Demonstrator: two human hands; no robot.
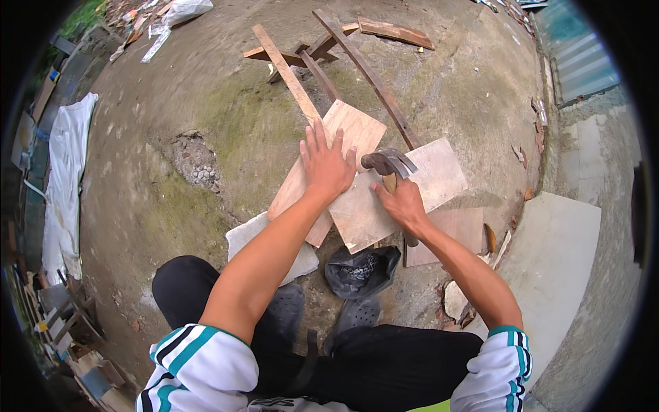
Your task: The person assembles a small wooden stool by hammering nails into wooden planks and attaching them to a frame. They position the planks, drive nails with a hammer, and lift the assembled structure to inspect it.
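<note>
Head view: left hand lies spread flat on the plank, right hand clenches a hammer at its 3 o'clock. A slipped swing could strike those near fingers.

Both bare forearms come up from the lower edge out of white sleeves with teal and black stripes, drawing closer together as they extend forward. The left hand lies palm down with its fingers spread and pointing away from the body, the wrist straight. The right hand is just beside it, curled into a closed fist, knuckles up.
</note>
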